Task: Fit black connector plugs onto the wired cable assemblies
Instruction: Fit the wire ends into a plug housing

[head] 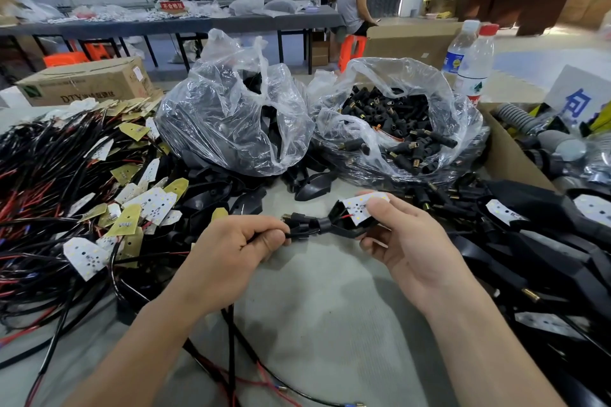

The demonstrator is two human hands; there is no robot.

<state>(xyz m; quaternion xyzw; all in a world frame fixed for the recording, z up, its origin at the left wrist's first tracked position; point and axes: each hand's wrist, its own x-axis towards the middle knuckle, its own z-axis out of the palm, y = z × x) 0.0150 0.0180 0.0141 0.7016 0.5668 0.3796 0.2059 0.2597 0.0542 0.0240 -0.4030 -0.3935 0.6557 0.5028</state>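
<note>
Plug feel: black plug (307, 225) looks like small moulded plastic w/ a brass tip at its 9 o'clock end. I judge it light, stiff, a bit slick.
Cable feel: cable (231, 324) is thin & floppy, next to no weight. It would prob. buckle if pushed from far back, so grip it close behind the plug.
Board feel: LED board (362, 206) is thin & white, likely brittle at the solder joints. A fine red wire runs off its edge, so no tugging there.
Where to hold: plug by its body, not the brass tip. Housing (344, 230) by its black shell, thumb only lightly on the board.
Left hand: left hand (244, 241) is clenched round the cable, thumb & forefinger pinching right at the plug's tail.
Right hand: right hand (406, 241) is grasping the housing, thumb on top of the board, fingers curled beneath.
Plug vs hands: it lies between both hands & touches each. Left hand at its 9 o'clock, right at its 3 o'clock, held up off the desk (330, 307).
Seating: can't tell if the plug is fully home in the housing neck. It looks joined or v. nearly so.
Spare plugs: open bag (396, 122) at 1 o'clock, well apart from my hands.
Unfitted assys: wire heap (66, 192) at 9 o'clock, near my left forearm.
Risk: bending the board or snapping the red wire if I twist instead of pushing straight.
</note>
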